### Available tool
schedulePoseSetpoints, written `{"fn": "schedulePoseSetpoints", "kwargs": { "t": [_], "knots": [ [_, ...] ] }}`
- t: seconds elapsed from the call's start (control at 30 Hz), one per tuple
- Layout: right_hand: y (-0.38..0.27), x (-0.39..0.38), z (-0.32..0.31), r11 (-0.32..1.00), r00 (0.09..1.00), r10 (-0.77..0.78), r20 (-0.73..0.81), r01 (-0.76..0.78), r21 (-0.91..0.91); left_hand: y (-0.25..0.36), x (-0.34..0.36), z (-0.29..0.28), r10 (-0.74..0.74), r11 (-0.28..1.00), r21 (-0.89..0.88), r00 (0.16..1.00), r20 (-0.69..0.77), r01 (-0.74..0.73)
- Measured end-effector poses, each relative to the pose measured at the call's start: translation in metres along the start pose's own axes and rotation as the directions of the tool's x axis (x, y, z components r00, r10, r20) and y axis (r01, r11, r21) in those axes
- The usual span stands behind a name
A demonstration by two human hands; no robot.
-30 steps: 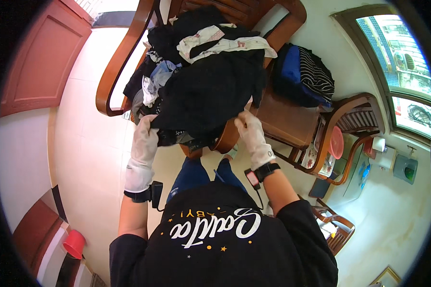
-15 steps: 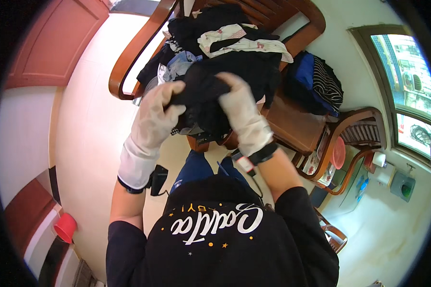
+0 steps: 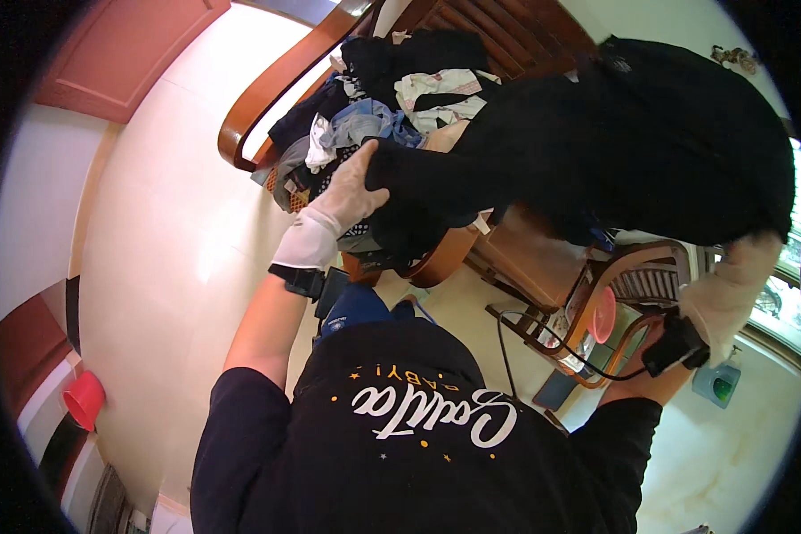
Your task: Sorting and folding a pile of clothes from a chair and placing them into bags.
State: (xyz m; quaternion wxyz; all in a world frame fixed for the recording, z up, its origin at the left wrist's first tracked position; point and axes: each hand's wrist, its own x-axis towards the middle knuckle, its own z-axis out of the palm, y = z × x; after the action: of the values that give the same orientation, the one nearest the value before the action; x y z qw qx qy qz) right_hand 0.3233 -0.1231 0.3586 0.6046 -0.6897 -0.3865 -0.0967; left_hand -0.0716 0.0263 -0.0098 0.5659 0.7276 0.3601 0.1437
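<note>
My left hand (image 3: 343,195), in a whitish glove, is closed on one end of a black garment (image 3: 614,151) stretched across to the upper right. My right hand (image 3: 736,280), also gloved, is raised far right at the garment's other end, its fingertips hidden in the fabric. Behind the garment, a mixed heap of black, white, blue and patterned clothes (image 3: 365,126) lies on a wooden chair with curved arms (image 3: 236,129).
A second wooden chair (image 3: 543,262) stands at the right, with a pink basin (image 3: 602,316) beside it, partly under the cable from my wrist. A red bucket (image 3: 82,399) is at lower left, a reddish door (image 3: 129,62) at upper left, a window (image 3: 765,303) at far right.
The black garment has risen off the heap and spread rightward. My right hand has swung far out to the right with it; my left hand has shifted slightly right.
</note>
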Motion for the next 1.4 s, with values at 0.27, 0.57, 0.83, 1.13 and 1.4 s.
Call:
{"fn": "schedulePoseSetpoints", "kwargs": {
  "t": [0.27, 0.57, 0.83, 1.13, 1.4],
  "knots": [
    [-0.041, 0.059, -0.113, 0.876, 0.935, -0.250, -0.250, 0.109, -0.470, 0.047, 0.022, 0.038, 0.160, 0.985, -0.121, 0.916, 0.369, -0.124],
    [0.039, 0.059, 0.037, 0.734, 0.951, -0.113, 0.288, 0.275, -0.621, 0.002, 0.002, 0.045, -0.311, 0.488, -0.668, 0.827, 0.468, 0.562],
    [0.133, -0.225, 0.193, 0.874, 0.411, 0.466, 0.783, -0.350, -0.337, -0.060, -0.051, -0.020, 0.132, 0.962, -0.228, 0.988, -0.079, -0.147],
    [0.103, -0.368, 0.218, 0.787, 0.160, 0.589, 0.792, -0.337, -0.517, 0.030, -0.049, -0.050, -0.138, 0.768, -0.630, 0.990, 0.012, 0.115],
    [0.150, -0.296, 0.169, 0.702, 0.465, 0.631, 0.621, -0.682, -0.204, 0.035, -0.034, -0.069, -0.253, 0.688, -0.725, 0.949, -0.187, 0.041]
  ]
}}
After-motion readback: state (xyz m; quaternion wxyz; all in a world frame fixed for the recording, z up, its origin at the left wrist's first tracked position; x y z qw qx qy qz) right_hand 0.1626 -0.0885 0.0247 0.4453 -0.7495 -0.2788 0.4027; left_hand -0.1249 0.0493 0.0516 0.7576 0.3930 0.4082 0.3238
